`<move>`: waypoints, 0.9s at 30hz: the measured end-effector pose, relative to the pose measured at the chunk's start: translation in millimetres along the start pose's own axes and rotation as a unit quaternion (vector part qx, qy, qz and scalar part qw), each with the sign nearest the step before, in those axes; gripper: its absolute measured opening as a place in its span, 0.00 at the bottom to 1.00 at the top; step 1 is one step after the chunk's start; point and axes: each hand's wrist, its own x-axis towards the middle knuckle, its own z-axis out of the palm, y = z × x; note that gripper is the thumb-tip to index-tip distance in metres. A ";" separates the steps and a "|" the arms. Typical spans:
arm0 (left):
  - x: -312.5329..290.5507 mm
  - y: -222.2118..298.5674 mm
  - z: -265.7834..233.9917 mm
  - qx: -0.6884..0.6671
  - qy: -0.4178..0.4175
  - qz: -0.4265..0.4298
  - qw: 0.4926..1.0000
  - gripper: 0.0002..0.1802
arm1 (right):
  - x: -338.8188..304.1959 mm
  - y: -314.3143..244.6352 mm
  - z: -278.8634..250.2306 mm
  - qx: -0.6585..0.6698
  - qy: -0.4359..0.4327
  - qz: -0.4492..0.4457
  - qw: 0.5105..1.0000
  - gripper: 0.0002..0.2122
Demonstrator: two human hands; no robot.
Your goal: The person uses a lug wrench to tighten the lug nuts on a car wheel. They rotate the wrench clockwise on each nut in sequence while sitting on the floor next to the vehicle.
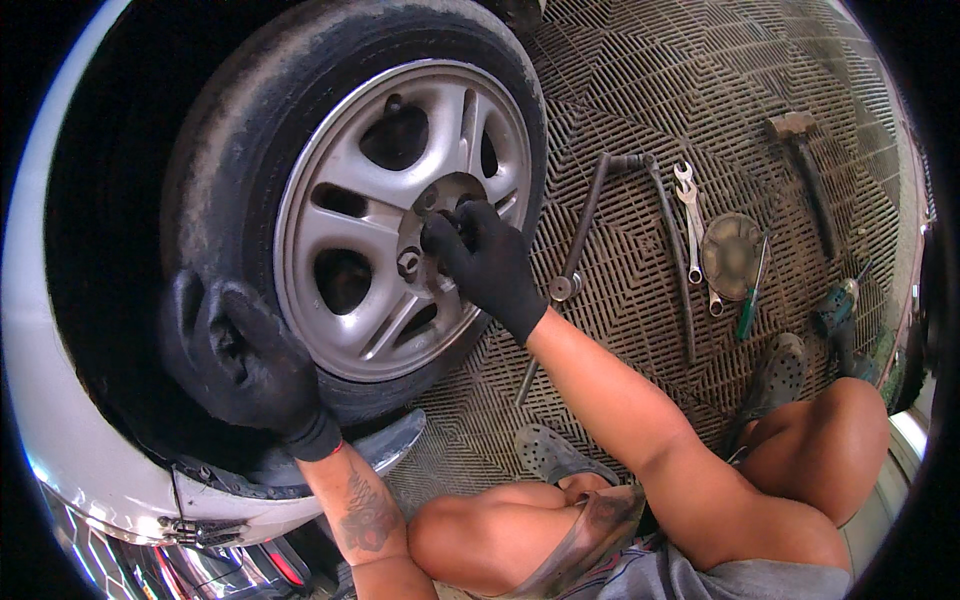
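Note:
A silver alloy wheel [375, 225] with a worn black tyre [225, 170] stands in the dark wheel arch of a light-coloured car. My right hand [490, 260], in a black glove, is at the wheel's hub, with thumb and fingers pinched together. What they grip is hidden behind the fingertips. A lug hole with metal inside [408, 263] shows just left of that hand. My left hand [240, 350], gloved too, is beside the tyre's lower left side. Its fingers are loosely curved and apart; the hollow of the palm is too dark to make out.
On the ridged floor matting [640, 90] lie a long-handled socket wrench [590, 220], a bent bar [675, 260], a combination spanner [692, 220], a round cap [731, 257], a green-handled screwdriver [750, 310], a hammer [808, 180] and a teal power tool [838, 308]. The car's fender [40, 330] curves along the left.

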 end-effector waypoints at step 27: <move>-4.1 -10.3 -0.8 0.034 0.011 -0.004 0.999 0.13 | 55.8 110.6 -214.8 -0.544 0.280 0.020 0.791 0.13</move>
